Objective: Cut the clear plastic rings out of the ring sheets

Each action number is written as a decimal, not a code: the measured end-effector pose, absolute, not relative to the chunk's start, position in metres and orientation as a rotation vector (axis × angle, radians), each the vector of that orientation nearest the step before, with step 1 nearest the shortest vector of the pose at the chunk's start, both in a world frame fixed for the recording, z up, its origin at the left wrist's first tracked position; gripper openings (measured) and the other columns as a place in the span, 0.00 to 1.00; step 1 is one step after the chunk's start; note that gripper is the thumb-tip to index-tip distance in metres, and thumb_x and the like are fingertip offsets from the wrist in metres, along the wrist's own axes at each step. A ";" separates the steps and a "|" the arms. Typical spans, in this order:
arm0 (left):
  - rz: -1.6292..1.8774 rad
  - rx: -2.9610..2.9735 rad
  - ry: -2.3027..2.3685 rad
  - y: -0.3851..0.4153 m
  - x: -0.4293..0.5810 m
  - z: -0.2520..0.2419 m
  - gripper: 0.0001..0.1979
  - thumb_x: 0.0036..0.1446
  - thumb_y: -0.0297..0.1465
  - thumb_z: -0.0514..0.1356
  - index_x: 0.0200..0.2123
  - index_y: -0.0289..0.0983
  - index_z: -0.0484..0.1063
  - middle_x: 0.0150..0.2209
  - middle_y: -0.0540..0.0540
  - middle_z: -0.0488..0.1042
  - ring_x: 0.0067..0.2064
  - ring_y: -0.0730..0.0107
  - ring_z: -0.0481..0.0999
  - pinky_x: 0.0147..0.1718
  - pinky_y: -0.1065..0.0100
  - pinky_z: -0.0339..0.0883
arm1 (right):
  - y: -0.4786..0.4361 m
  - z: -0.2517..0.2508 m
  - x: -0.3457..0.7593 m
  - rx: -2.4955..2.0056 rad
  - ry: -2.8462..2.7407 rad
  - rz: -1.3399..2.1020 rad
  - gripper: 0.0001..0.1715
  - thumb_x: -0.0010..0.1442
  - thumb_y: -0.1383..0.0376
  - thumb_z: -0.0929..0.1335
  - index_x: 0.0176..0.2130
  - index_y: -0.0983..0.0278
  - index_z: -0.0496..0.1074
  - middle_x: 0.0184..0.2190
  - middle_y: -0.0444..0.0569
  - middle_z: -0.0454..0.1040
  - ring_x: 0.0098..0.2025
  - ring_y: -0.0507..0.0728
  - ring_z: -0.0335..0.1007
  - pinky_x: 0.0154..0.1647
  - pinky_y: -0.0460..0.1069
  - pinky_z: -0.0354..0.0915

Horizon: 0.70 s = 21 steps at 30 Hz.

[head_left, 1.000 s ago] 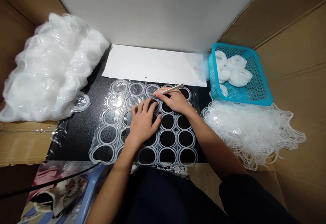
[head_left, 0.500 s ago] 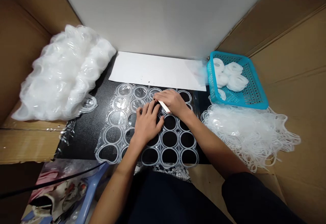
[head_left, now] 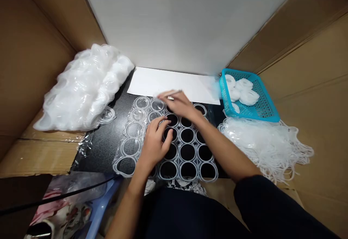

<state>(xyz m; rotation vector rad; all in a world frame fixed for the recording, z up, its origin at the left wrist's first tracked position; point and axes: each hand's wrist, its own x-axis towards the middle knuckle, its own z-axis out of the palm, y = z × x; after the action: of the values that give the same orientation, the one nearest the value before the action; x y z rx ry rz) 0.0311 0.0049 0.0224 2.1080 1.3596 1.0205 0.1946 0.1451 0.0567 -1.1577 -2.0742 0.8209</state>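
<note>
A clear plastic sheet of joined rings (head_left: 178, 160) lies across the black tabletop, its round openings showing dark in the middle and right columns. My left hand (head_left: 154, 143) rests over the middle of this sheet, fingers apart and slightly bent, with nothing visible in it. Above the sheet's far edge, my right hand (head_left: 179, 103) is closed around a slim white-handled tool (head_left: 174, 92). Motion blurs that hand, and the tool's tip cannot be made out.
A heap of white ring sheets (head_left: 81, 87) stands at left. White paper (head_left: 163, 81) lies along the wall. To the right, a blue basket (head_left: 251, 116) holds several white ring stacks, with a pile of stringy clear plastic scraps (head_left: 263, 145) before it. Cardboard panels (head_left: 304, 68) flank the table.
My right hand has lifted with the tool and moved toward the sheet's far edge, away from my left hand. The left hand's fingers have loosened. The camera view has shifted slightly.
</note>
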 end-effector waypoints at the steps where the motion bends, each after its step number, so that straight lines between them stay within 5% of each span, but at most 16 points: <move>1: 1.003 2.122 1.405 -0.001 0.022 0.024 0.13 0.71 0.32 0.56 0.56 0.39 0.69 0.60 0.38 0.72 0.62 0.56 0.71 0.62 0.51 0.67 | 0.126 0.052 0.188 -1.141 -2.078 0.908 0.16 0.72 0.55 0.67 0.46 0.54 0.84 0.50 0.45 0.84 0.55 0.59 0.79 0.62 0.57 0.71; 9: 0.597 2.279 1.624 -0.021 -0.008 0.005 0.17 0.72 0.33 0.55 0.61 0.39 0.68 0.65 0.36 0.70 0.67 0.49 0.67 0.63 0.46 0.61 | 0.077 0.012 0.177 -1.153 -1.949 1.182 0.13 0.71 0.56 0.68 0.44 0.51 0.84 0.50 0.46 0.84 0.56 0.60 0.79 0.64 0.60 0.71; 21: 0.548 2.277 1.649 -0.021 -0.008 0.006 0.18 0.72 0.35 0.54 0.62 0.40 0.69 0.67 0.39 0.68 0.67 0.50 0.65 0.64 0.48 0.59 | 0.075 0.012 0.177 -1.167 -2.035 1.059 0.15 0.72 0.56 0.67 0.45 0.52 0.85 0.49 0.47 0.84 0.54 0.61 0.80 0.62 0.61 0.73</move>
<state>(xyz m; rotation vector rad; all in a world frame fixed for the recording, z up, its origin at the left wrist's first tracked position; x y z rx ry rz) -0.0077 -0.0210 0.0064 2.2774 1.6486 0.5480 0.1775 0.0752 0.0121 -1.1670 -2.0346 1.0586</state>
